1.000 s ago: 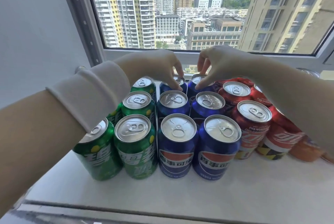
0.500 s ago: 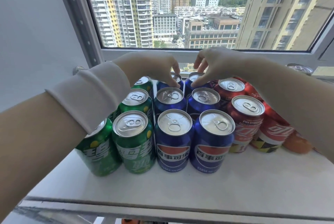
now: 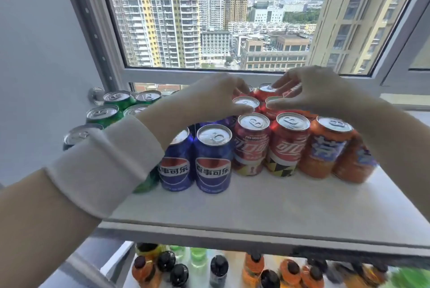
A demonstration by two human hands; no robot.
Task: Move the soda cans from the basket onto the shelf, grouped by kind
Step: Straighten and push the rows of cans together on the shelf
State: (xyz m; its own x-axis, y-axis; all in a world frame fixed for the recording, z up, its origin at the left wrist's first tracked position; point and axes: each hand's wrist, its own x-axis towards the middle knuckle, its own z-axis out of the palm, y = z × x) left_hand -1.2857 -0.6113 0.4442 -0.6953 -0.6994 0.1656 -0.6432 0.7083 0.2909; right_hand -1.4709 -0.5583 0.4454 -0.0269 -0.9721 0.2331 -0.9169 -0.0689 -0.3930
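- The red cans [image 3: 251,146] stood in a block on the shelf [image 3: 256,206], right of centre, two across and running from the near edge back toward the window [image 3: 209,20].
- The left hand [image 3: 216,98] hovered over the left middle-row red can [image 3: 246,102], fingers curled down with the tips at its rim. I could not tell whether they pinched it or only touched it.
- The right hand [image 3: 314,92] arched over the neighbouring cans with its fingers spread: the thumb lay at the rim of the right middle-row can and the fingertips reached the far red can [image 3: 266,88]. It did not look closed round anything.
- Blue cans [image 3: 213,162] stood touching the red block on its left, green cans [image 3: 104,113] were further left against the wall, and orange cans [image 3: 325,148] sat just to the right.
- A white sleeve [image 3: 104,166] on the left arm hid part of the blue and green rows.
- No basket was in view; bottles [image 3: 218,266] showed on a lower level under the shelf.
- Judged from this, the step in hand was tidying the red group, with the kinds already sorted and the task nearly done.
- The next move would call for light, even pressure from both sides, so the back cans close up without knocking the near ones toward the edge.
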